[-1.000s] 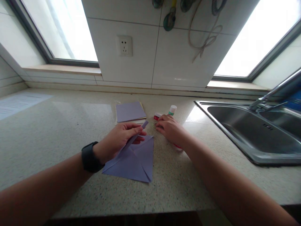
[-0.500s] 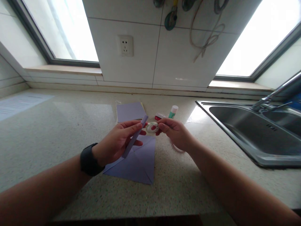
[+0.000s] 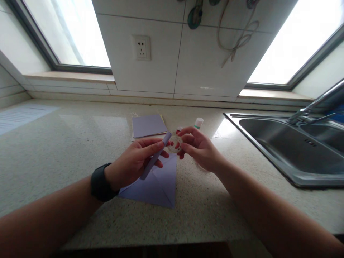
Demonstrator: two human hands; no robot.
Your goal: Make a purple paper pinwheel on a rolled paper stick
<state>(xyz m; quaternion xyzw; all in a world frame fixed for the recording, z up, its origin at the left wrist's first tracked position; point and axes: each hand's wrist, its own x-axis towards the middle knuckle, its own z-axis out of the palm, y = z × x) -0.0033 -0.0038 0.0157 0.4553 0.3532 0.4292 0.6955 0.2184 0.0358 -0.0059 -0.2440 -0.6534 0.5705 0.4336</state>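
My left hand (image 3: 142, 156), with a black watch on its wrist, pinches a narrow folded strip of purple paper (image 3: 154, 157) between thumb and fingers. In my right hand (image 3: 197, 147) is a small roll of clear tape (image 3: 176, 144), gripped at its right edge by thumb and fingertips. The roll's left edge meets the left fingertips beside the strip's upper end; whether they grip it too I cannot tell. Below the hands a purple sheet with crease lines (image 3: 161, 190) lies on the counter, partly covered by my left hand.
Behind the hands lies a stack of purple paper (image 3: 149, 125). A glue stick with a white cap (image 3: 199, 123) stands near a small red-and-white item (image 3: 179, 129), mostly hidden. The steel sink (image 3: 268, 150) is at right, a printed sheet (image 3: 25, 116) at far left.
My right hand's fingers have shifted on the tape roll, with the index finger now raised over its edge. The left hand keeps the paper strip almost still. The camera view has moved slightly.
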